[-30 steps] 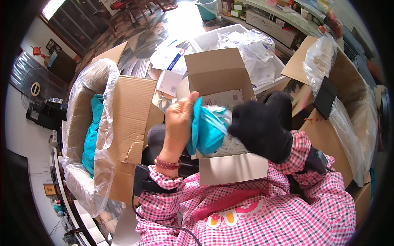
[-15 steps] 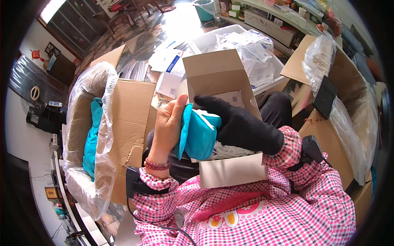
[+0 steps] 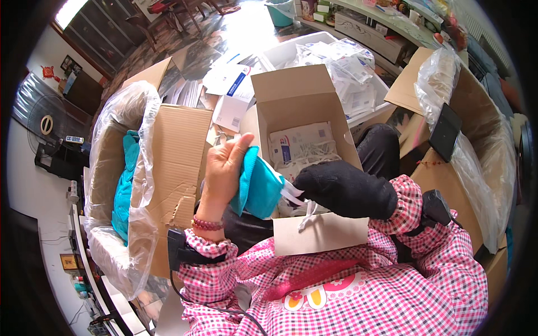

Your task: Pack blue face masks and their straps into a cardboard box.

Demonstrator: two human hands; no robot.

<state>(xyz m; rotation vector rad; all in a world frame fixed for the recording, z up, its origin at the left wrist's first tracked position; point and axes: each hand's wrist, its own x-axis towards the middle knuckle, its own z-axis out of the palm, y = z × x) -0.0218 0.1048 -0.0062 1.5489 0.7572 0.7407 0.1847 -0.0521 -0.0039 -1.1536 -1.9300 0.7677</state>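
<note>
My bare left hand [image 3: 224, 168], closed, grips a folded teal cloth piece [image 3: 260, 187] by its left side, above the near end of an open cardboard box [image 3: 291, 89]. White straps [image 3: 292, 192] run from the cloth's right edge to the fingertips of my right hand [image 3: 344, 187], which wears a black glove and is closed on them. A loop of strap dangles below the glove, over the box's near flap [image 3: 319, 235]. Inside the box lie flat white packets [image 3: 302, 140] and a tangle of white straps, partly hidden by my right hand.
On the left stands a plastic-lined carton [image 3: 182, 145] with teal cloth pieces [image 3: 126, 190] inside. Another lined carton [image 3: 476, 168] is at the right, a black phone [image 3: 445, 133] on its edge. Beyond the box sit a white bin [image 3: 381, 92] of packets and white cartons [image 3: 232, 109].
My right hand has moved down and right, away from the teal cloth, drawing white straps out from it. My left hand has shifted slightly left with the cloth. More of the box's packets show.
</note>
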